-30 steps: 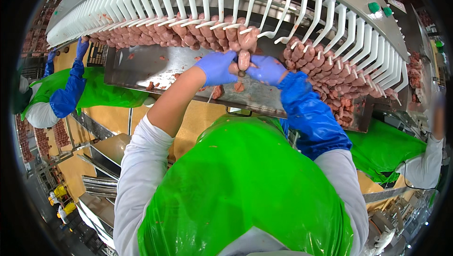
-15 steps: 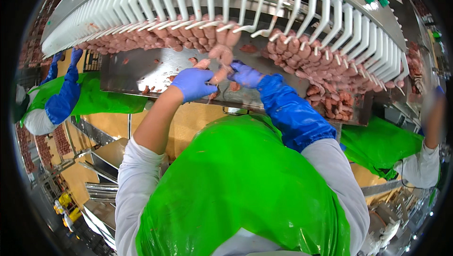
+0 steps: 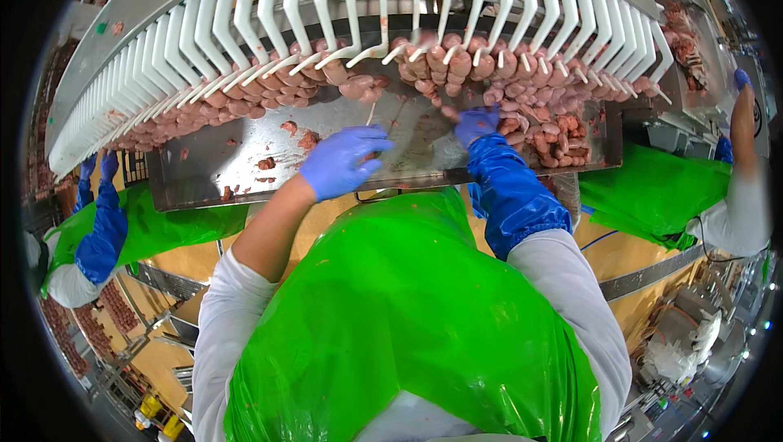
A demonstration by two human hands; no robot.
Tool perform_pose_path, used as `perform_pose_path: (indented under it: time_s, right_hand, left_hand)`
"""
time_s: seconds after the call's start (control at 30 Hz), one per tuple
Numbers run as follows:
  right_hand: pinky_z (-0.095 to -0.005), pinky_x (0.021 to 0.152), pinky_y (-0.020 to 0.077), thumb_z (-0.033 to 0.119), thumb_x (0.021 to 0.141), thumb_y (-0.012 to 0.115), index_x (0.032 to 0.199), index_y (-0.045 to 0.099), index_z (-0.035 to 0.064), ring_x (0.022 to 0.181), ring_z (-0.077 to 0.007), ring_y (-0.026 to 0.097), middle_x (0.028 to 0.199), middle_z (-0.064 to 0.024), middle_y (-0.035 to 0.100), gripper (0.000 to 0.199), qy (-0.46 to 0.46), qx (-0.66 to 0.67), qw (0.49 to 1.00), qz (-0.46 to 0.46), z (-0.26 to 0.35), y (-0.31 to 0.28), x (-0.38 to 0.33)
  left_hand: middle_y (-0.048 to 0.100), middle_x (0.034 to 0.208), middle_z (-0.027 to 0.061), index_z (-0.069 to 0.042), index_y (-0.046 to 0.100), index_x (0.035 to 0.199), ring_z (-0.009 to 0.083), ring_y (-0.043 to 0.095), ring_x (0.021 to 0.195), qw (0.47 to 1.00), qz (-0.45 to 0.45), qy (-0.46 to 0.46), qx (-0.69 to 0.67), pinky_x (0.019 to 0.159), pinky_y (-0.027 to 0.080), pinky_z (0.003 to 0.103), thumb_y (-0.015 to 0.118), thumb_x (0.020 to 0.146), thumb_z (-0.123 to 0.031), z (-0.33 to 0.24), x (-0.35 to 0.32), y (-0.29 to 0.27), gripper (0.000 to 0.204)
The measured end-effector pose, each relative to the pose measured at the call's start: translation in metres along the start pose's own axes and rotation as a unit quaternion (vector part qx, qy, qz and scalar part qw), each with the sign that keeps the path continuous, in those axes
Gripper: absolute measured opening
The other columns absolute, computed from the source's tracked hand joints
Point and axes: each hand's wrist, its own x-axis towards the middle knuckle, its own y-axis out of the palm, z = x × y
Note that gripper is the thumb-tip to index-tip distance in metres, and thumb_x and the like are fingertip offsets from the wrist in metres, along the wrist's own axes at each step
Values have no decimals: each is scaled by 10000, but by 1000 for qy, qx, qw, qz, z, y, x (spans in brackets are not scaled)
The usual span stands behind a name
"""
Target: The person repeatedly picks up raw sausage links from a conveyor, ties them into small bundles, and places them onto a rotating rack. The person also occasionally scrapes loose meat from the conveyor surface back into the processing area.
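Note:
Gloved in purple, my left hand (image 3: pixel 344 162) hovers over the near edge of the metal tray (image 3: pixel 269 136), fingers loosely apart and holding nothing visible. A thin pale strand (image 3: pixel 372 113) hangs just above its fingertips, below a cluster of raw pink sausages (image 3: pixel 359 85). Further right, my right hand (image 3: pixel 476 124), also gloved, closes on the end of a linked sausage (image 3: pixel 449 112) that slants down from the rack; its fingertips are partly hidden. Strings of sausages (image 3: pixel 538 91) hang from white hooks (image 3: pixel 359 6) in a curved row above the tray.
Loose sausages (image 3: pixel 561 142) lie heaped at the tray's right end. Meat scraps (image 3: pixel 308 140) dot its left part. Co-workers in green aprons stand at the left (image 3: pixel 175 226) and right (image 3: pixel 652 193). My green apron (image 3: pixel 416 295) is close to the tray's front edge.
My hands have drawn apart: the left let go of the sausages, while the right moved right toward the heaped end. The rack's hooks and hanging sausages have shifted left in view.

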Motion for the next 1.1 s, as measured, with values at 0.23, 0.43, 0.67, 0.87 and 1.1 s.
perform_pose_path:
  time_s: [0.23, 0.43, 0.67, 0.87, 1.1]
  right_hand:
    - [-429, 870, 507, 387, 878, 557, 1171, 661, 186, 952, -329, 671, 1051, -130, 707, 371, -399, 308, 863, -40, 94, 7, -45]
    - [-397, 735, 527, 415, 826, 633, 1082, 642, 154, 772, -259, 697, 874, -136, 703, 366, -265, 350, 878, 191, 44, -9, -52]
    - [-319, 616, 500, 352, 888, 648, 1006, 647, 93, 639, -149, 624, 745, -59, 659, 284, -154, 517, 808, 237, 0, -38, -59]
    - [-323, 662, 488, 295, 951, 620, 991, 651, 45, 714, -155, 603, 786, -74, 638, 255, -271, 525, 780, 207, 9, -173, -72]
    - [-465, 724, 495, 275, 884, 574, 886, 692, 95, 820, -326, 661, 891, -125, 663, 216, -286, 61, 951, -104, 5, -117, -52]
  left_hand:
    - [584, 1336, 130, -155, 580, 1313, 322, 540, 1251, 977, 56, 56, 196, 1037, 438, 426, 694, 800, -408, 9, 67, 70, 584]
    - [711, 1008, 138, -140, 676, 1099, 290, 688, 898, 894, 399, -192, 67, 818, 514, 434, 623, 786, -587, 34, 66, 20, 549]
    - [698, 1049, 118, -158, 676, 1103, 296, 659, 953, 925, 303, -164, 160, 856, 498, 417, 617, 788, -543, 47, 56, 14, 501]
    - [683, 1062, 125, -142, 686, 1081, 307, 636, 980, 990, 110, 11, -93, 900, 489, 391, 684, 821, -328, 36, 75, 74, 319]
    - [699, 947, 99, -3, 660, 969, 180, 663, 805, 854, 159, -103, -484, 743, 519, 292, 611, 906, -226, -2, 61, 39, 236]
